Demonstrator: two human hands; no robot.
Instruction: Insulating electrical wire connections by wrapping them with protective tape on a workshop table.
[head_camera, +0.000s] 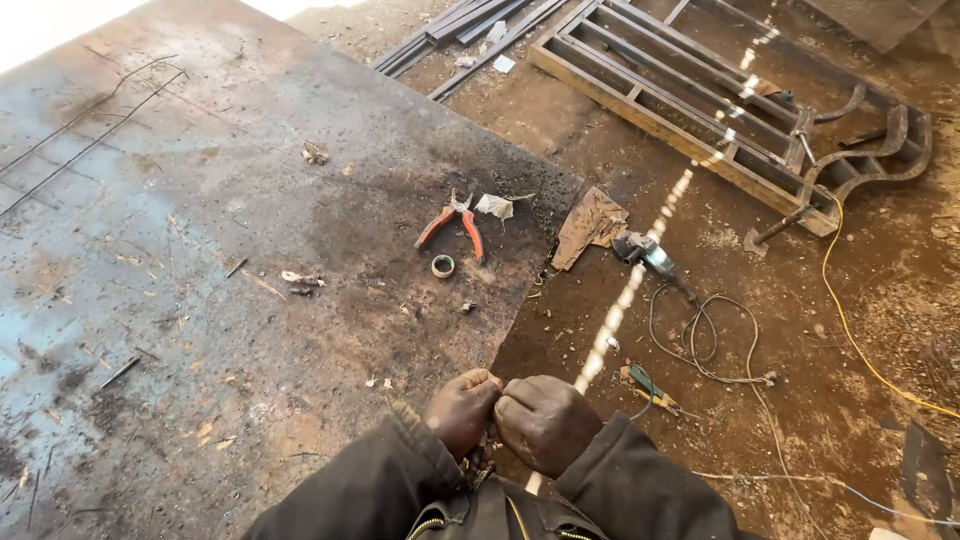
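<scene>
Our left hand (460, 410) and right hand (545, 422) meet knuckle to knuckle at the near edge of the steel table (200, 250), both curled tight around something small and dark that we cannot make out. The red-handled pliers (452, 224) lie farther up the table, handles splayed toward us, the left hand nearer, with a tape roll (442, 265) just below them.

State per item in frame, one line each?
Left hand: fisted, touching right hand.
Right hand: fisted, at jacket zip.
Pliers: handles spread, flat on sheet.
Tape roll: flat.
Grinder: on ground, cord loose.
Gate frame: flat on ground.
</scene>
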